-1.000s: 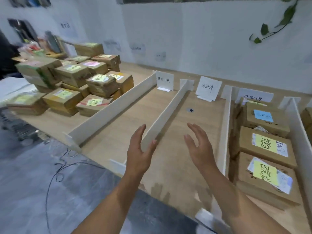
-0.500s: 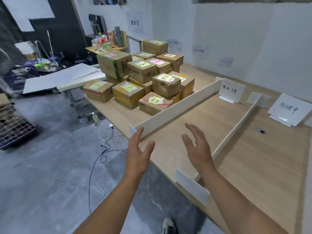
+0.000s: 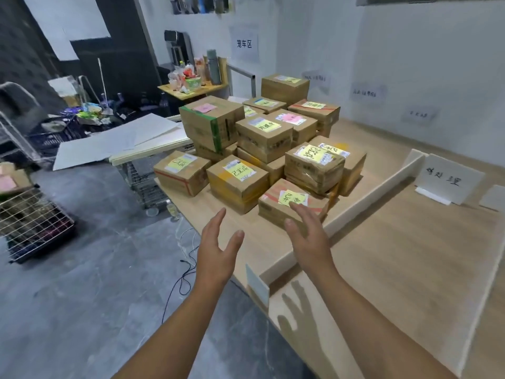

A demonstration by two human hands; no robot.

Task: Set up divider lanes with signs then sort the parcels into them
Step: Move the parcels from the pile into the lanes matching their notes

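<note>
While left hand (image 3: pixel 218 255) and right hand (image 3: pixel 308 239) hover spread and empty, nearest parcel (image 3: pixel 274 212) sits at pile's front beside the divider (image 3: pixel 369 198) (taped cardboard, likely stiff, modest weight), best clasped at opposite sides.

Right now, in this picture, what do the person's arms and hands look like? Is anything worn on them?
Both are bare. The left hand and the right hand have no gloves, and no ring shows on the fingers in view. From each wrist down to the picture's edge there is no sleeve, watch or bracelet. No markings show.
</note>
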